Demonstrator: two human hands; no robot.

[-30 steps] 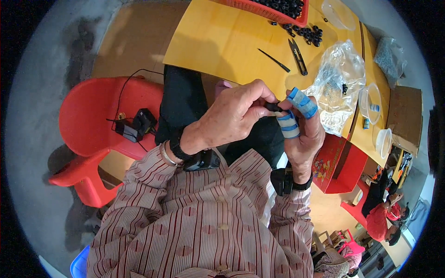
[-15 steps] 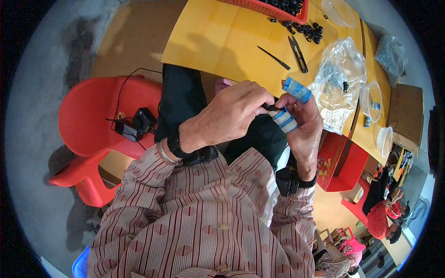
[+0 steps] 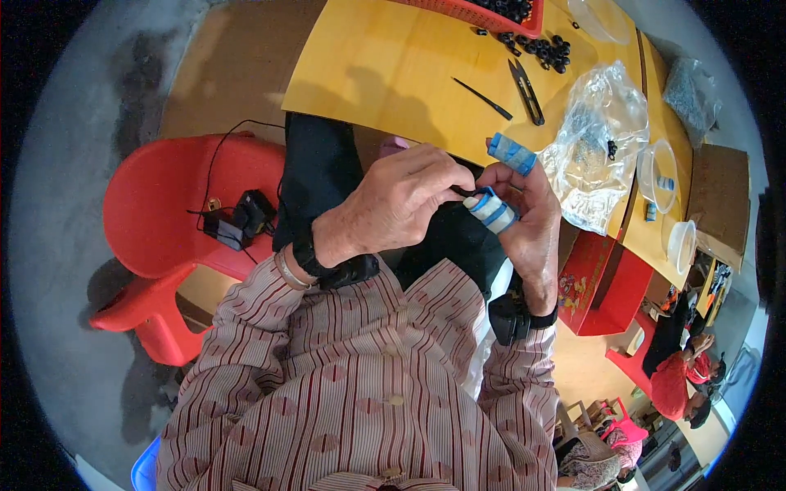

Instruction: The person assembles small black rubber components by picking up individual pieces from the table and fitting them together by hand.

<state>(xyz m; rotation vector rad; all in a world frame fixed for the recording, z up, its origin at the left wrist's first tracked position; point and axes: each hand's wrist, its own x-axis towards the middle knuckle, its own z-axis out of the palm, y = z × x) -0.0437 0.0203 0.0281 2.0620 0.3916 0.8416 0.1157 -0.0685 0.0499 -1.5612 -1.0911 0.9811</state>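
Observation:
Above my lap, my left hand (image 3: 401, 198) is closed, its thumb and fingertips pinching a small black piece (image 3: 463, 192). The piece is mostly hidden, so its kind does not show. My right hand (image 3: 530, 209) meets the left at the same piece, gripping it between thumb and a finger. Blue-and-white tape (image 3: 495, 211) wraps one finger of that hand. More blue tape (image 3: 512, 153) covers another finger, which is held out apart from the piece.
On the yellow table (image 3: 368, 65) lie a thin black pointed tool (image 3: 483, 98), black thread snips (image 3: 526, 92), several black ring-like parts (image 3: 550, 53) and a clear plastic bag (image 3: 594, 155). A red basket (image 3: 524, 24) stands behind. At left, a red chair (image 3: 180, 196) carries a black adapter (image 3: 254, 213).
Both hands have shifted slightly left, staying together on the small black piece. The taped fingers of my right hand have tilted a little.

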